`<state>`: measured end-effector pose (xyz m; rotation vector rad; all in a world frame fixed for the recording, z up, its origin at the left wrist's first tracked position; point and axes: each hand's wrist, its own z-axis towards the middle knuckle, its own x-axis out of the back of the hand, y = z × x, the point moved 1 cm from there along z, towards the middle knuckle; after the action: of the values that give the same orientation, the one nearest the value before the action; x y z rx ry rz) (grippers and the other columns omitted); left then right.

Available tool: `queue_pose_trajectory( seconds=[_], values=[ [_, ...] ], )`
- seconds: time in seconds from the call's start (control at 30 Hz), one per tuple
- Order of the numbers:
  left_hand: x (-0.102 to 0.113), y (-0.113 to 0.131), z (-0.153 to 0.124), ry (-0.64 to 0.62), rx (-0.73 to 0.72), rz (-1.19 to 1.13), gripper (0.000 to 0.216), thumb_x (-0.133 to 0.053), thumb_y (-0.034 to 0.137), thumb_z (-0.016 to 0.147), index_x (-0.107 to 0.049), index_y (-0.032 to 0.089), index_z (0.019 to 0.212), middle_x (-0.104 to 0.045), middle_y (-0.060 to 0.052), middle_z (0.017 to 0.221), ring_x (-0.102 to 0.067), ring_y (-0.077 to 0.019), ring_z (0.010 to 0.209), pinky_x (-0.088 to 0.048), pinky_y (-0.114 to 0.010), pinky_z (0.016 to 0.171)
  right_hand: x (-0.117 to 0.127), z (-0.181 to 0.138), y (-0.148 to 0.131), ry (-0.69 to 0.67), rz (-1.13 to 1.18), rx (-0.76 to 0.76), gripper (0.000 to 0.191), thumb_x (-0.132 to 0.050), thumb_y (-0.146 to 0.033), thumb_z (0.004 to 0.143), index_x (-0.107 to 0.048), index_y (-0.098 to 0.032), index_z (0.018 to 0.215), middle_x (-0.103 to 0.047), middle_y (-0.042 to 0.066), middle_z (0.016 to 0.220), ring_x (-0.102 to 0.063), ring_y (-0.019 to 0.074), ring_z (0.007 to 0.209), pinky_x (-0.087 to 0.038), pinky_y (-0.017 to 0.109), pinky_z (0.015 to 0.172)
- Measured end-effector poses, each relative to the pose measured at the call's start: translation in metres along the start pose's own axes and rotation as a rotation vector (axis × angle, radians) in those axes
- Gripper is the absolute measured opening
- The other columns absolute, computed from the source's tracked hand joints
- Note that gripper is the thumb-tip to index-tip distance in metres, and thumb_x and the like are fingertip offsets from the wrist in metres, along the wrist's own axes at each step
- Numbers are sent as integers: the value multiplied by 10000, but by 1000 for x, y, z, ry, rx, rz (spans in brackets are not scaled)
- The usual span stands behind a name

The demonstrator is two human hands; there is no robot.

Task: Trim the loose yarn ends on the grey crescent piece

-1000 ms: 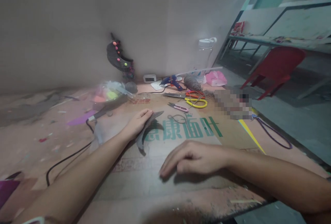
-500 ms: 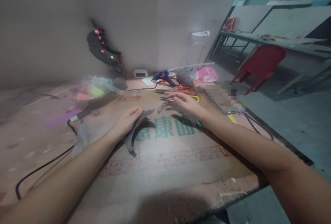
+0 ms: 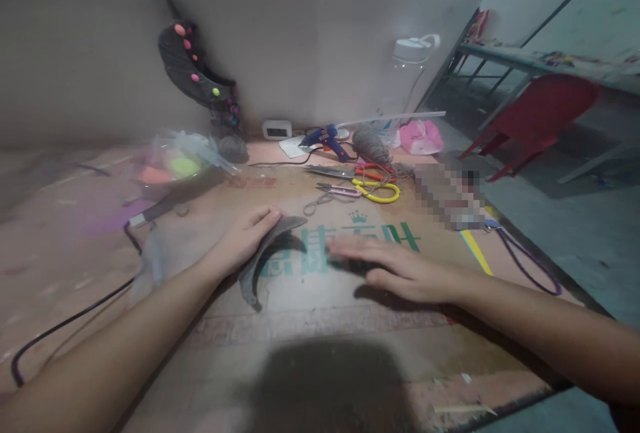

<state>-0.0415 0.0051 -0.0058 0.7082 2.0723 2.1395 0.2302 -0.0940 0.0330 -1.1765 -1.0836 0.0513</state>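
My left hand (image 3: 250, 236) grips a grey crescent-shaped piece, apparently of cloth (image 3: 257, 269), by its upper edge, thumb on top. Its two tips point to the right and down toward the board. My right hand (image 3: 395, 266) hovers low over the printed board (image 3: 310, 313), palm down and fingers stretched out, with nothing in it. Beyond it lie pink-handled thread snips (image 3: 340, 190) with a loop of grey yarn, and scissors with yellow handles (image 3: 377, 191). Another pair of handles, orange-red (image 3: 377, 171), sits just behind them.
A blue glue gun (image 3: 327, 141), a ball of grey yarn (image 3: 370, 144), a clear bottle (image 3: 405, 79) and a pink packet (image 3: 421, 137) stand along the wall. At left is a plastic bag with coloured pieces (image 3: 180, 163) and a black cable (image 3: 75, 316). A dark crescent with coloured dots (image 3: 193, 76) leans against the wall.
My right hand has come back from above the snips and scissors toward me, its fingers now spread flat. The left hand still holds the grey crescent. The view has turned slightly.
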Motion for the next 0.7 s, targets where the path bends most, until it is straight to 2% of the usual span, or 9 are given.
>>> queue_pose_trajectory(
  seconds=[0.07, 0.17, 0.2, 0.27, 0.33, 0.4, 0.47, 0.57, 0.7],
  values=[
    [0, 2, -1, -4, 5, 3, 294, -543, 473, 871, -657, 207, 823, -632, 12, 796, -547, -161, 760, -396, -224, 690, 0, 8, 0, 46, -102, 29, 701, -588, -519, 855, -420, -159, 1432, -305, 161, 1532, -188, 305, 1448, -137, 506, 1172],
    [-2, 6, -2, -14, 6, -5, 279, -544, 454, 876, -643, 200, 817, -622, 8, 810, -547, -162, 784, -399, -229, 715, -5, 18, -5, -241, 164, 151, 398, -363, -369, 996, -614, -203, 1256, -619, 90, 1290, -504, 179, 1274, -357, 355, 1089],
    [-2, 7, -3, -17, 3, -5, 276, -549, 452, 874, -639, 197, 819, -619, 7, 812, -546, -162, 784, -400, -231, 714, -6, 21, -4, -207, 235, 139, 400, -347, -366, 1001, -640, -192, 1211, -667, 87, 1206, -573, 165, 1188, -413, 326, 1034],
    [-2, 6, -3, -29, 3, -15, 272, -567, 456, 863, -631, 192, 839, -611, 6, 806, -545, -158, 767, -399, -233, 696, -5, 29, 2, 69, 252, 50, 386, -466, -448, 943, -700, -163, 1053, -695, 109, 1113, -626, 194, 1069, -466, 327, 945],
    [-2, 4, -3, -49, 9, -16, 275, -597, 462, 842, -623, 190, 871, -600, 9, 791, -539, -150, 738, -395, -233, 670, -3, 37, 13, 313, 377, -179, 470, -420, -510, 939, -688, -148, 807, -700, 73, 748, -643, 142, 677, -506, 257, 649],
    [-1, 2, -2, -62, 8, 10, 284, -633, 461, 815, -622, 189, 897, -584, 17, 764, -532, -142, 705, -389, -232, 648, -1, 45, 22, 404, 516, -336, 514, -391, -568, 922, -628, -153, 732, -578, 3, 527, -465, 85, 409, -353, 202, 409],
    [-1, 1, -2, -66, -2, 42, 293, -657, 455, 796, -625, 188, 913, -582, 20, 751, -535, -140, 694, -391, -235, 645, 1, 56, 23, 345, 542, -374, 514, -401, -598, 898, -630, -148, 802, -543, -20, 510, -383, 63, 365, -258, 190, 363],
    [-2, 4, -4, -62, -14, 86, 301, -671, 449, 782, -637, 181, 916, -619, 6, 791, -562, -152, 730, -408, -244, 667, 6, 76, 11, 187, 402, -375, 458, -483, -565, 866, -650, -140, 905, -585, -11, 597, -403, 57, 406, -279, 186, 387],
    [-1, 10, -6, -59, -24, 105, 294, -715, 432, 746, -659, 179, 886, -662, -7, 847, -583, -164, 785, -423, -252, 713, 6, 97, -1, 32, 349, -396, 295, -606, -441, 823, -608, -151, 769, -534, -46, 553, -403, 47, 420, -289, 176, 407]
  ],
)
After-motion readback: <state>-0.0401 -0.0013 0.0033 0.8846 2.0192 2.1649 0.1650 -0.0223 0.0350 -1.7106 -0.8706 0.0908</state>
